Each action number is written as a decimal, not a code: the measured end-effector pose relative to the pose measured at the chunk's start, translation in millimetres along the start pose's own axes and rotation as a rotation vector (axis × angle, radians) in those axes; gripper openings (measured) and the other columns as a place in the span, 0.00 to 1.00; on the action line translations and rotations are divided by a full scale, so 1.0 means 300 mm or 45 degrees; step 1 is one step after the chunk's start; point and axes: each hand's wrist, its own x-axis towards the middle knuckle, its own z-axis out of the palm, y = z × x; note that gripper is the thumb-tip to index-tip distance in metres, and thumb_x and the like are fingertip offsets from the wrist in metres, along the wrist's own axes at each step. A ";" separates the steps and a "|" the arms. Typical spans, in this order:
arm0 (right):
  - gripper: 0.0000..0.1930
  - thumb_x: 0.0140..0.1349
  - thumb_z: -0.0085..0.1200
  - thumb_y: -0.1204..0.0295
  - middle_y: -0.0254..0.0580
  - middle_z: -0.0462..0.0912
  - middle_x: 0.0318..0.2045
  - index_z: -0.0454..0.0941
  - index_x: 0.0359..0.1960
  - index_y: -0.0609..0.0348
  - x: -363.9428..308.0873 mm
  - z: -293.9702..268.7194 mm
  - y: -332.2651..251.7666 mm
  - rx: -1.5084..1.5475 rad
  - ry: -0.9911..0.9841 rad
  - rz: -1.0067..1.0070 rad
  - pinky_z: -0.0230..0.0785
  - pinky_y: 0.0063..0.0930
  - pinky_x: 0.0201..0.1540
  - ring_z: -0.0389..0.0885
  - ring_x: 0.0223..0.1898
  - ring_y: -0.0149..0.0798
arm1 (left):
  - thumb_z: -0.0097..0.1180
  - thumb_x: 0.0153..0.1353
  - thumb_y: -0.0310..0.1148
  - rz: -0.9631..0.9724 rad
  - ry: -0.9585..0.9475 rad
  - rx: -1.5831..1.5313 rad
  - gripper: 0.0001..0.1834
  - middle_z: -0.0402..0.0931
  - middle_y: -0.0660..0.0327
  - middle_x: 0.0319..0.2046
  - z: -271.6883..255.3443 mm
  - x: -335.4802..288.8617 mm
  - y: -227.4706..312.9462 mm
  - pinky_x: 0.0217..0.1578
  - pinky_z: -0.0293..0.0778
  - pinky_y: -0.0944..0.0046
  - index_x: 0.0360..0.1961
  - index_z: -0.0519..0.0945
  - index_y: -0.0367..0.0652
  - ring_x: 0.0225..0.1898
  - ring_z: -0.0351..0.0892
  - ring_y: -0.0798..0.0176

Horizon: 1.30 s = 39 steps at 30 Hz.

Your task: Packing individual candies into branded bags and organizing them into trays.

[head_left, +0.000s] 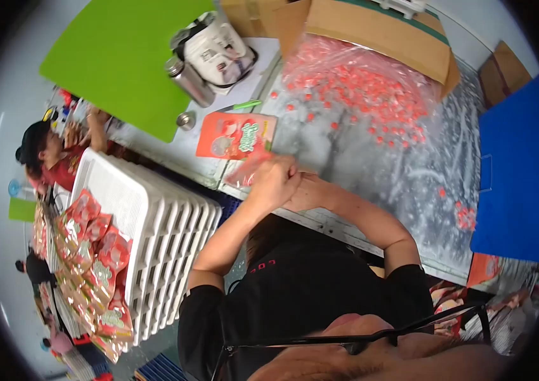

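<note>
At the table's near edge my two hands are close together, the left overlapping the right. My left hand is closed, its fingers curled at the edge of a small red, partly see-through plastic pouch. Behind and beside it my right hand is bent inward, touching the left; its fingers are mostly hidden. Just beyond lies a flat red printed pouch. Further right, many small red pieces in clear plastic wrap spill from a tipped cardboard box onto the grey tabletop.
Stacked white trays at my left hold filled red pouches. A steel flask, its cap, a green-handled knife and a white bag stand beyond. A blue panel borders the right; a co-worker sits left.
</note>
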 end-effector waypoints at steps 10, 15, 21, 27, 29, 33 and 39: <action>0.15 0.65 0.50 0.59 0.45 0.82 0.37 0.80 0.38 0.57 -0.135 -0.145 -0.082 0.769 -0.277 0.241 0.71 0.44 0.46 0.80 0.42 0.50 | 0.74 0.46 0.36 -0.077 -1.555 -1.159 0.64 0.53 0.44 0.71 0.033 0.027 -0.121 0.71 0.49 0.60 0.75 0.42 0.36 0.72 0.53 0.57; 0.09 0.63 0.54 0.66 0.46 0.83 0.37 0.81 0.38 0.56 -0.188 -0.146 -0.030 0.862 0.098 0.196 0.72 0.39 0.46 0.81 0.42 0.49 | 0.67 0.47 0.36 -0.489 -1.203 -1.382 0.55 0.62 0.54 0.66 0.084 -0.114 -0.142 0.69 0.52 0.61 0.74 0.50 0.38 0.68 0.58 0.60; 0.26 0.57 0.63 0.50 0.50 0.74 0.59 0.81 0.50 0.56 -0.241 -0.057 0.474 -0.562 0.950 0.772 0.64 0.53 0.61 0.73 0.58 0.54 | 0.62 0.43 0.30 -0.620 -0.763 -1.417 0.50 0.64 0.56 0.66 0.072 -0.186 -0.128 0.70 0.51 0.61 0.72 0.58 0.38 0.69 0.59 0.60; 0.37 0.58 0.58 0.43 0.47 0.70 0.65 0.68 0.68 0.39 -0.251 -0.108 0.678 -0.838 0.560 1.223 0.42 0.63 0.70 0.59 0.70 0.52 | 0.62 0.43 0.30 -0.626 -0.708 -1.437 0.51 0.64 0.54 0.66 0.051 -0.208 -0.104 0.70 0.51 0.59 0.72 0.57 0.38 0.70 0.60 0.57; 0.35 0.61 0.54 0.41 0.41 0.69 0.67 0.69 0.68 0.39 -0.233 -0.109 0.599 -0.638 0.307 1.205 0.41 0.57 0.70 0.59 0.70 0.51 | 0.62 0.43 0.30 -0.693 -0.638 -1.453 0.51 0.64 0.54 0.67 0.042 -0.217 -0.110 0.70 0.50 0.59 0.72 0.57 0.38 0.70 0.60 0.57; 0.35 0.66 0.47 0.41 0.37 0.66 0.70 0.63 0.72 0.39 -0.362 0.010 0.508 -0.561 0.308 1.115 0.41 0.54 0.70 0.57 0.72 0.47 | 0.60 0.43 0.31 -0.635 -0.648 -1.462 0.50 0.64 0.54 0.67 0.040 -0.212 -0.129 0.70 0.50 0.58 0.73 0.58 0.38 0.70 0.60 0.57; 0.34 0.72 0.37 0.49 0.39 0.64 0.72 0.49 0.77 0.45 -0.563 -0.038 0.375 0.289 0.763 1.190 0.21 0.56 0.74 0.47 0.77 0.45 | 0.57 0.46 0.23 -0.576 -0.624 -1.416 0.46 0.69 0.60 0.61 0.034 -0.213 -0.141 0.66 0.57 0.63 0.71 0.61 0.43 0.66 0.63 0.64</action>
